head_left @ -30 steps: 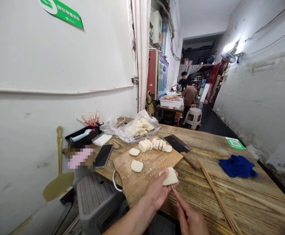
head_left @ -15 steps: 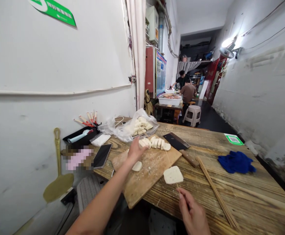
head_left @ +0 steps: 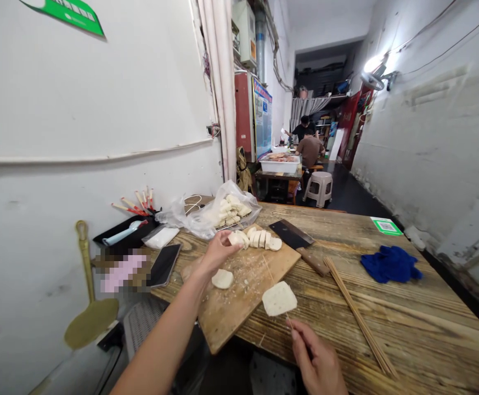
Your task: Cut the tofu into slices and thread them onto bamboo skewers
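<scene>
My right hand (head_left: 315, 354) pinches the lower end of a thin wooden skewer (head_left: 268, 270). On that skewer is one flat white slice, apparently steamed bun (head_left: 279, 299), held over the front edge of the cutting board (head_left: 239, 304). My left hand (head_left: 218, 249) reaches across the board, its thumb and fingers closed around a bun slice (head_left: 235, 239) at the left end of the cut row (head_left: 259, 239). The row's other slices lean together at the board's far edge. A loose slice (head_left: 223, 278) lies flat nearer me, below my left wrist.
Beyond the board sits a clear plastic bag (head_left: 206, 219) with more white pieces. A cleaver (head_left: 292, 235), bundled skewers (head_left: 360, 318) and a blue cloth (head_left: 390, 264) lie to the right. On the left are a phone (head_left: 164, 265) and black tray (head_left: 116, 233). Two people work farther back.
The whole view has shifted slightly. My left hand has closed in on the end slice of the row. My right hand still holds the skewered slice, now a little lower left.
</scene>
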`<state>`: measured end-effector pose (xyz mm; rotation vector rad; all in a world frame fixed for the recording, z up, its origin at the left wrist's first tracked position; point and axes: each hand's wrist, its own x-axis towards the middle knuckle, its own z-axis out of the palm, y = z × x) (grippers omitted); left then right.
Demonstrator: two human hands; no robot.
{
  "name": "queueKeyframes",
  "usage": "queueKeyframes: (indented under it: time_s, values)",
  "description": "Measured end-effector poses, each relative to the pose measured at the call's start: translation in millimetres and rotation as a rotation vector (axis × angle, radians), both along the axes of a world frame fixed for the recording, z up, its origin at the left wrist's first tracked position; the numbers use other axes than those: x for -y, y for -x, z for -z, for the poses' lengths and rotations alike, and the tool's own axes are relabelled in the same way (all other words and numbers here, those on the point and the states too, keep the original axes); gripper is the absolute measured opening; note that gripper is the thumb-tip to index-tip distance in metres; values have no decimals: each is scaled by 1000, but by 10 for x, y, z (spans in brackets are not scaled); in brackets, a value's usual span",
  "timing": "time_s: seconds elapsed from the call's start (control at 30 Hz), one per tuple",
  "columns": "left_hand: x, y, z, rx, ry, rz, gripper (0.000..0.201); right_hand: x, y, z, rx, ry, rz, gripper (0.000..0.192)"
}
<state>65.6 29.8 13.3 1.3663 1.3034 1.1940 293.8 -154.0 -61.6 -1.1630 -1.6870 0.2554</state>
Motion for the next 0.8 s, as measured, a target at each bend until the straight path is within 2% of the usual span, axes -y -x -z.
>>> queueKeyframes:
  time_s: [0.07, 0.13, 0.2, 0.27, 0.4, 0.57, 0.67, 0.8]
  values:
    - [201, -38, -65, 345, 128, 223, 50, 23, 46, 25, -12, 12, -37, 24]
    - [383, -95, -95, 657, 266, 353, 40, 48, 97, 57, -53, 27, -54, 24]
    - [511, -161, -94, 877, 372, 367, 35, 71, 126, 81, -86, 30, -45, 24]
    - [577, -226, -71, 1002, 451, 352, 37, 93, 123, 82, -52, 32, -75, 24]
    - [596, -328, 7, 1044, 474, 227, 37, 135, 73, 35, 43, 55, -139, 25]
    - [597, -381, 59, 995, 448, 73, 30, 178, 106, 53, -30, 102, -125, 27]
    - [612, -375, 48, 983, 461, 54, 25, 180, 137, 120, -122, 82, -78, 27]
    - [632, -371, 47, 960, 445, 71, 20, 160, 100, 148, -60, 125, -149, 27]
